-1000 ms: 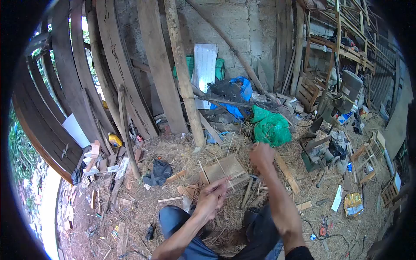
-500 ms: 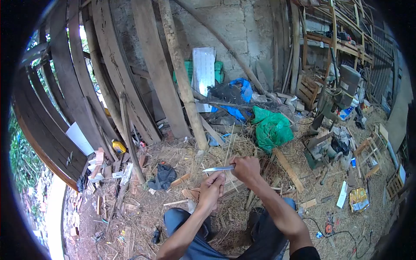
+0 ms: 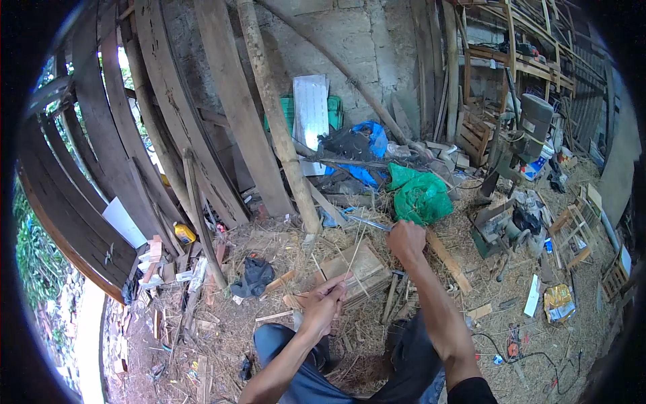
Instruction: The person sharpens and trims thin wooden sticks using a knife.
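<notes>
My right hand (image 3: 406, 242) is closed around the handle of a knife (image 3: 369, 223), whose blade points left and slightly upward, away from my body. Lower and to the left, my left hand (image 3: 324, 304) pinches a thin pale wooden strip (image 3: 355, 250) that sticks up from the fingers. Knife and strip are apart. Beyond the left hand lies a flat wooden block (image 3: 367, 268) on the straw-covered ground, between and ahead of my knees. The right hand's grip hides the knife handle.
A green sack (image 3: 422, 196) lies ahead, near a leaning pole (image 3: 279, 121) and tall planks. At the left are a dark cloth (image 3: 253, 277) and a yellow bottle (image 3: 184, 233). To the right stand a machine (image 3: 535, 128) and a wooden frame (image 3: 572, 236). Wood scraps litter the ground.
My right hand has moved up and to the right with the knife, away from the left hand. The left hand stays nearly in place, and the wooden block shows more.
</notes>
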A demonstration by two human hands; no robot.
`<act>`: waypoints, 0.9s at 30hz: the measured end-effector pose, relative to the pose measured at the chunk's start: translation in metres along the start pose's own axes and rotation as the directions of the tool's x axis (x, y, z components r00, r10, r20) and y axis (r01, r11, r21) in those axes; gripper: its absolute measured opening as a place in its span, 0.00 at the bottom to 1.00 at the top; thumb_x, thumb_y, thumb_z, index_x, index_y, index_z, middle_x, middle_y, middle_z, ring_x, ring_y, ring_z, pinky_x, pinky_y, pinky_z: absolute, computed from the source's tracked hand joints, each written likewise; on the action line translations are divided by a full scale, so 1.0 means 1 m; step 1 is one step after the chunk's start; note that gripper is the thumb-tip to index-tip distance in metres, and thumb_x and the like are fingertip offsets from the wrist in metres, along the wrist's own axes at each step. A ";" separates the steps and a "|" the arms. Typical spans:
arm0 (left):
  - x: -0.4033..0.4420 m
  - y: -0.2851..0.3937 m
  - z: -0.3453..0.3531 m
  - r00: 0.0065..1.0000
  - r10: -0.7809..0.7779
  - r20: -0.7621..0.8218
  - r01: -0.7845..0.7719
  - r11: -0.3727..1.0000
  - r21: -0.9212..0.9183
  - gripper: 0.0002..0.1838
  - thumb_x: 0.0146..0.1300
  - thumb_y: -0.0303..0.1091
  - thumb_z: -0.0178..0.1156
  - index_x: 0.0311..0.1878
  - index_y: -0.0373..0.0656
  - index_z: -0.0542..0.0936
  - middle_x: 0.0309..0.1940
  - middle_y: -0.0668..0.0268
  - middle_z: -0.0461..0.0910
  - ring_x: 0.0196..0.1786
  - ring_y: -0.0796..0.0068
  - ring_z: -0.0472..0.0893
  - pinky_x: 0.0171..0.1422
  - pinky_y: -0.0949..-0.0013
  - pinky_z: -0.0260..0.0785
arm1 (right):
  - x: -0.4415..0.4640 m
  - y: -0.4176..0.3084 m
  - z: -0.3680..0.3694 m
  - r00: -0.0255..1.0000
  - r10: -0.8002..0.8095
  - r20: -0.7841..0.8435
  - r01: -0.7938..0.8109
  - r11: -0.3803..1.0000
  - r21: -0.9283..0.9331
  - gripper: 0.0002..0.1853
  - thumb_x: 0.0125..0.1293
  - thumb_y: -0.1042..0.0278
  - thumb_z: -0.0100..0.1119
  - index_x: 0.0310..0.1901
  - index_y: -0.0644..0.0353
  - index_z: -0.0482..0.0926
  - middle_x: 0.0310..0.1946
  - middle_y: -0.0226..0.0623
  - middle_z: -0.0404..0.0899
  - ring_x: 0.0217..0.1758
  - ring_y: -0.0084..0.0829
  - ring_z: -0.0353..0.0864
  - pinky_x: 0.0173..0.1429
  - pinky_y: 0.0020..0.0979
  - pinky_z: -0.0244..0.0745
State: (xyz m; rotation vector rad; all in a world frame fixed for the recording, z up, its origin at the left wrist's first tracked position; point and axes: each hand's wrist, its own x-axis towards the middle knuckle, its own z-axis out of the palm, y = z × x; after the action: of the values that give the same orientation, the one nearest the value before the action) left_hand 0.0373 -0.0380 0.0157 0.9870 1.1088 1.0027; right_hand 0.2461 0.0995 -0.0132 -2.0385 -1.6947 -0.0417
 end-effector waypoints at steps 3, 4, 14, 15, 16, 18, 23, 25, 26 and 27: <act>-0.010 0.003 0.000 0.999 -0.050 -0.010 0.050 0.999 -0.001 0.16 0.69 0.29 0.50 0.58 0.41 0.74 0.23 0.75 0.65 0.15 0.88 0.58 0.16 0.80 0.46 | 0.003 0.015 0.000 0.986 0.160 0.055 -0.162 0.987 0.021 0.18 0.56 0.52 0.60 0.31 0.63 0.83 0.33 0.52 0.82 0.35 0.50 0.82 0.39 0.44 0.78; -0.015 0.002 -0.002 0.999 -0.035 0.000 0.035 0.999 0.021 0.17 0.69 0.29 0.50 0.59 0.40 0.74 0.23 0.75 0.65 0.15 0.88 0.58 0.16 0.80 0.46 | 0.004 0.021 -0.004 0.962 0.258 0.086 -0.264 0.962 0.065 0.19 0.57 0.52 0.59 0.32 0.65 0.82 0.35 0.53 0.82 0.35 0.51 0.82 0.40 0.44 0.77; 0.005 -0.004 -0.003 0.991 -0.097 0.096 0.102 0.993 -0.054 0.16 0.68 0.30 0.49 0.58 0.41 0.74 0.24 0.74 0.65 0.17 0.87 0.59 0.17 0.80 0.49 | -0.024 -0.016 -0.017 0.880 -0.286 0.378 -0.374 0.072 0.925 0.13 0.66 0.62 0.58 0.45 0.63 0.80 0.20 0.22 0.74 0.13 0.14 0.56 0.17 0.22 0.50; 0.005 -0.007 -0.002 0.991 -0.103 0.090 0.108 0.993 -0.053 0.16 0.68 0.30 0.49 0.58 0.41 0.74 0.24 0.74 0.65 0.17 0.87 0.59 0.17 0.80 0.49 | -0.024 -0.018 -0.017 0.891 -0.282 0.357 -0.360 0.045 0.932 0.12 0.66 0.63 0.58 0.43 0.62 0.81 0.21 0.22 0.75 0.13 0.12 0.54 0.17 0.21 0.47; 0.009 -0.008 0.000 0.988 -0.099 0.121 0.105 0.993 -0.047 0.15 0.68 0.30 0.50 0.57 0.41 0.74 0.25 0.74 0.68 0.19 0.86 0.63 0.20 0.79 0.55 | -0.024 -0.019 -0.017 0.901 -0.277 0.333 -0.342 0.018 0.939 0.11 0.66 0.63 0.58 0.41 0.62 0.81 0.21 0.23 0.76 0.13 0.10 0.52 0.17 0.20 0.45; 0.018 -0.007 0.003 0.984 -0.099 0.146 0.106 0.993 -0.044 0.14 0.68 0.30 0.50 0.56 0.41 0.75 0.27 0.73 0.70 0.21 0.85 0.67 0.23 0.79 0.62 | -0.024 -0.017 -0.020 0.895 -0.279 0.348 -0.353 0.033 0.935 0.10 0.66 0.64 0.58 0.40 0.63 0.81 0.22 0.24 0.77 0.13 0.10 0.53 0.16 0.20 0.46; 0.056 -0.013 -0.009 0.918 -0.226 0.326 0.341 0.871 -0.354 0.15 0.66 0.35 0.56 0.52 0.38 0.75 0.38 0.67 0.79 0.42 0.76 0.79 0.51 0.70 0.75 | -0.026 -0.016 -0.019 0.859 -0.330 0.391 -0.385 0.087 0.919 0.08 0.64 0.66 0.60 0.37 0.63 0.80 0.25 0.26 0.80 0.13 0.11 0.55 0.17 0.19 0.48; 0.062 -0.018 -0.003 0.942 -0.212 0.260 0.297 0.889 -0.349 0.14 0.66 0.36 0.57 0.50 0.38 0.75 0.40 0.67 0.78 0.43 0.76 0.78 0.50 0.70 0.75 | -0.026 -0.014 -0.017 0.868 -0.326 0.375 -0.376 0.060 0.925 0.08 0.64 0.66 0.61 0.36 0.63 0.80 0.25 0.27 0.80 0.13 0.10 0.55 0.16 0.20 0.47; 0.064 -0.022 -0.001 0.963 -0.191 0.188 0.246 0.906 -0.343 0.14 0.66 0.37 0.57 0.49 0.37 0.75 0.41 0.67 0.78 0.45 0.77 0.78 0.50 0.69 0.75 | -0.026 -0.014 -0.016 0.875 -0.328 0.356 -0.365 0.033 0.930 0.08 0.63 0.66 0.61 0.36 0.63 0.80 0.24 0.27 0.80 0.13 0.10 0.54 0.16 0.20 0.47; 0.064 -0.023 0.003 0.963 -0.193 0.186 0.248 0.907 -0.341 0.14 0.66 0.37 0.57 0.49 0.37 0.75 0.41 0.67 0.78 0.45 0.77 0.78 0.50 0.69 0.75 | -0.026 -0.014 -0.017 0.875 -0.328 0.357 -0.368 0.031 0.929 0.08 0.63 0.66 0.61 0.36 0.63 0.80 0.24 0.27 0.80 0.13 0.10 0.54 0.16 0.20 0.47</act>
State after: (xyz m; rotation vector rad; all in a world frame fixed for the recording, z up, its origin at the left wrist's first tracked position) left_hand 0.0525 0.0172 -0.0204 0.6099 0.8500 0.8914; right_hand 0.2318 0.0707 -0.0019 -0.8270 -1.1412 1.4607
